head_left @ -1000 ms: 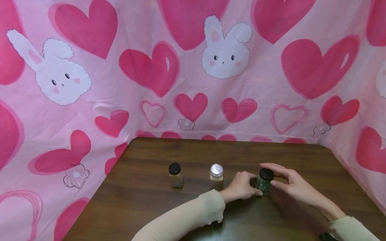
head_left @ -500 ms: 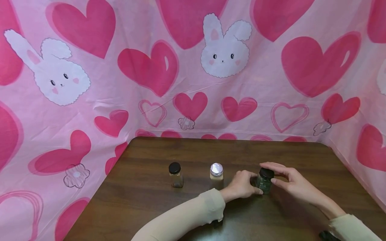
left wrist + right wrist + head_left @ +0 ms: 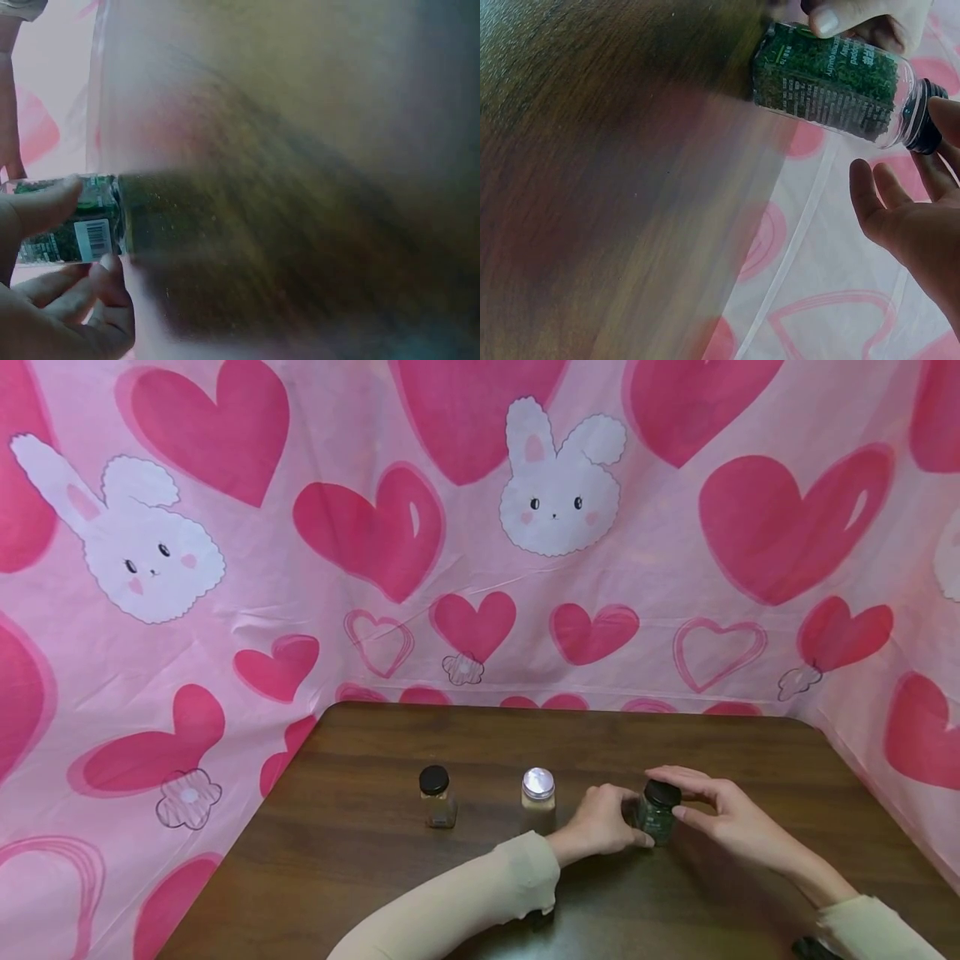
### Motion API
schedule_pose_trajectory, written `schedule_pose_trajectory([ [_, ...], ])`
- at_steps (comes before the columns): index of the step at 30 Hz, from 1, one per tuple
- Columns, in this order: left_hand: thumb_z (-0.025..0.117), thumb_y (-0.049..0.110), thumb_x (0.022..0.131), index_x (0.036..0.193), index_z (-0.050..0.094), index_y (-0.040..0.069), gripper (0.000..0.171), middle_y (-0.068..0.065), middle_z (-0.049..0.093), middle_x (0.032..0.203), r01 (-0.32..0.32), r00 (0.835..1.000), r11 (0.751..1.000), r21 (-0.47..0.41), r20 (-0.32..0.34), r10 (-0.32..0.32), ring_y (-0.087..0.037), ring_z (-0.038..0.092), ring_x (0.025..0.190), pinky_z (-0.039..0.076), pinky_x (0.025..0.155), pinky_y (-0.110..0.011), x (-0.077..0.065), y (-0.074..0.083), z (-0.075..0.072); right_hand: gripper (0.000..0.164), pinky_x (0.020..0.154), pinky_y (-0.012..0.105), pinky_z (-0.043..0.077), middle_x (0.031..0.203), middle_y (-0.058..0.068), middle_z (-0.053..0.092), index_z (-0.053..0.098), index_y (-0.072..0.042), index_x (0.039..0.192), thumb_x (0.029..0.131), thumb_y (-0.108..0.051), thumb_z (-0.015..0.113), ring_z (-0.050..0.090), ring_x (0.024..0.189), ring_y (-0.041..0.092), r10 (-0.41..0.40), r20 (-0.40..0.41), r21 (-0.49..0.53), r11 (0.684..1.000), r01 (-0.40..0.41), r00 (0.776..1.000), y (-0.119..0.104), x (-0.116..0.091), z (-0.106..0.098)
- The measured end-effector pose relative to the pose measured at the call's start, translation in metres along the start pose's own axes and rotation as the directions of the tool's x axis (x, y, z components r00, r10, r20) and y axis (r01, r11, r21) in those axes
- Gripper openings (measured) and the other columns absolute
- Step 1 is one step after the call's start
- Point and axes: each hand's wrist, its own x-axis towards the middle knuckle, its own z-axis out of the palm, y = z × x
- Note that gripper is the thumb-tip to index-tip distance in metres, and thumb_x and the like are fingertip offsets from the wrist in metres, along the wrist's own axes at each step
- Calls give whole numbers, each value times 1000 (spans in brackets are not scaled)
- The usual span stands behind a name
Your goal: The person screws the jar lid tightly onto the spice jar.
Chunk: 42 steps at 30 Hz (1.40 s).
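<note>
A clear spice jar (image 3: pixel 658 825) of dried green herb flakes stands upright on the right part of the table, capped with a black lid (image 3: pixel 928 116). My left hand (image 3: pixel 602 821) grips its lower body from the left, thumb on the near side. In the left wrist view a barcode label (image 3: pixel 94 238) shows between the thumb and fingers. My right hand (image 3: pixel 738 822) holds the lid from the right; its thumb and some fingers touch the lid while other fingers stretch out beside it. Parts of the lid are hidden by fingers.
On the brown wooden table (image 3: pixel 360 877), a silver-capped jar (image 3: pixel 538 802) of pale powder stands left of my left hand. Farther left is a black-capped spice jar (image 3: pixel 438 797). A dark object (image 3: pixel 812 948) lies under the right sleeve. A pink heart-patterned cloth (image 3: pixel 480 543) hangs behind.
</note>
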Motion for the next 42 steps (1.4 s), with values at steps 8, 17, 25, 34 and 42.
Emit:
schedule_pose_trajectory([
  [8,99,24,75,118,80,15,48,12,76,95,-49,998,999,-10,-27,48,5,63,81,48,73,-14,2,-1,1,50,97,21,47,144,16,61,64,-13,145,98,2,70,48,131,-6,17,-6,-37,999,-17,1000,0,-1,0],
  [17,99,24,75,119,80,15,48,11,76,101,-15,1000,1000,-19,13,15,0,64,92,51,82,-20,2,0,-1,49,96,21,47,143,13,62,64,-15,145,98,0,71,51,129,-5,36,-12,-50,998,-36,999,-1,-1,1],
  [25,98,24,76,116,81,15,45,12,76,96,-12,1000,1000,-16,10,12,1,62,86,50,78,-20,2,0,-1,47,95,23,50,140,13,64,65,-12,144,98,-1,72,55,125,-2,40,-26,-47,998,-42,999,-1,-1,2],
  [34,98,25,76,117,81,15,45,12,76,96,-10,1000,1000,-6,8,10,1,62,85,50,77,-19,2,1,-1,44,91,24,52,136,15,67,65,-2,140,97,-5,75,60,119,-1,62,-56,-84,994,-67,996,-3,-3,3],
  [42,99,24,75,113,82,16,43,12,76,93,-9,1000,1000,-5,-2,9,2,62,84,50,78,-19,1,2,0,43,88,28,54,133,12,69,68,-5,138,96,-6,77,63,113,3,71,-89,-123,989,-82,993,-5,-3,4],
])
